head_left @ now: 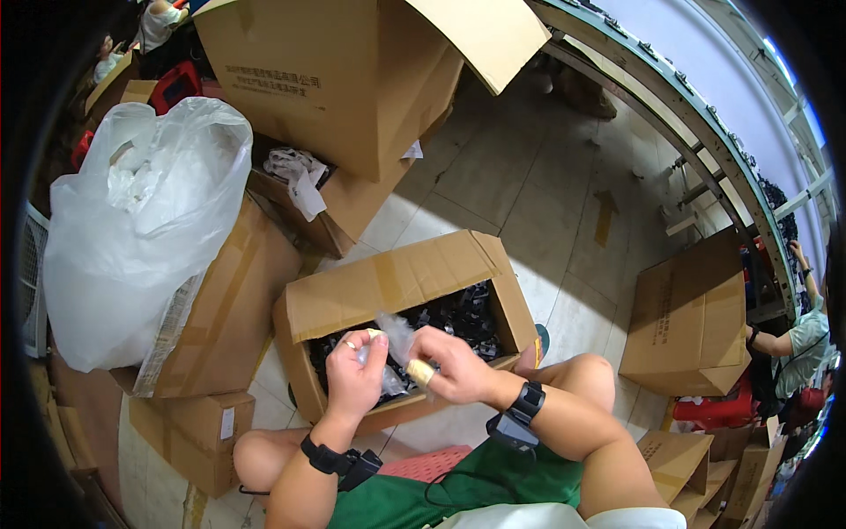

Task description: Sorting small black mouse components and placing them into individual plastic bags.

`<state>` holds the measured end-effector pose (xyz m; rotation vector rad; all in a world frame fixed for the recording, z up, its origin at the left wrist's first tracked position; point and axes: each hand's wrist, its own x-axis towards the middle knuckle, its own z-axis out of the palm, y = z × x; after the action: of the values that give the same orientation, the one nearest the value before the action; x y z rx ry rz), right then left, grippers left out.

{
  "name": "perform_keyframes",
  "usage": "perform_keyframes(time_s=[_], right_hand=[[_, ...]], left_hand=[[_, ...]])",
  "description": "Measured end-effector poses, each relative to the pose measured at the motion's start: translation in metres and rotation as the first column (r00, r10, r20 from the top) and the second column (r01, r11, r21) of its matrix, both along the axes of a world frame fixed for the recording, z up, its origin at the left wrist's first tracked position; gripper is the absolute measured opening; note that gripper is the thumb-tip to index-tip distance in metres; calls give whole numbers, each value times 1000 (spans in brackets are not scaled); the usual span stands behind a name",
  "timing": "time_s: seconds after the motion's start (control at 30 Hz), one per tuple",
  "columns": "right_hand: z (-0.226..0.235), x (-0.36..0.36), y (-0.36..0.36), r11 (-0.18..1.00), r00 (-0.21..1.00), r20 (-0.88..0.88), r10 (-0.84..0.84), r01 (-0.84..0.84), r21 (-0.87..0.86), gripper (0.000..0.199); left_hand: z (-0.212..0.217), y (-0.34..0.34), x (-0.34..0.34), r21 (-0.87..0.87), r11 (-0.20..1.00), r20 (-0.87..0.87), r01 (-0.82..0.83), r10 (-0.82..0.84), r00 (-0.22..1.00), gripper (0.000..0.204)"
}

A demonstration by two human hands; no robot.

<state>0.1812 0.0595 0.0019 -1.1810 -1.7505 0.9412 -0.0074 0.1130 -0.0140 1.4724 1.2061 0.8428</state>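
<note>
Between my hands is a small clear plastic bag (396,335), crumpled and partly hidden by the fingers. My left hand (354,375) pinches one side of it, with a ring on one finger. My right hand (454,366) is closed on the other side; its thumb has a yellowish wrap. Both hands are over an open cardboard box (388,278) that stands in front of my knees. Inside lie many small black parts (465,313), too jumbled to tell their kind. More clear plastic shows below the fingers.
A large translucent bag (145,256) sits on a carton (225,309) at the left. Big cartons (300,79) are stacked ahead, with another carton (683,322) at the right. A long workbench (705,115) curves along the right, where another person (797,344) reaches in.
</note>
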Motion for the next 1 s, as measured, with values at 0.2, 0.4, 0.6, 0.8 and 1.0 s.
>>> perform_keyframes(time_s=[0.2, 0.4, 0.6, 0.8, 1.0], right_hand=[[-3, -19, -15, 988, 947, -302, 107, -136, -75, 24], [-19, -48, -8, 933, 752, -605, -261, 36, -359, 39], [-23, -44, -2, 866, 610, -739, -287, -165, -472, 49], [-12, -29, 11, 962, 983, 155, 98, -53, -269, 38], [-3, -34, 16, 941, 968, -242, 67, -142, -306, 25]], left_hand=[[-5, -14, 9, -109, 994, 426, 6, 41, 904, 29], [-1, -24, 13, 297, 953, 215, 56, -124, 969, 53], [-4, -18, 8, 454, 873, 42, 180, -222, 974, 60], [28, 10, -4, 622, 774, -271, 121, 68, 960, 44], [18, 4, -11, 78, 940, -123, 333, -322, 939, 43]])
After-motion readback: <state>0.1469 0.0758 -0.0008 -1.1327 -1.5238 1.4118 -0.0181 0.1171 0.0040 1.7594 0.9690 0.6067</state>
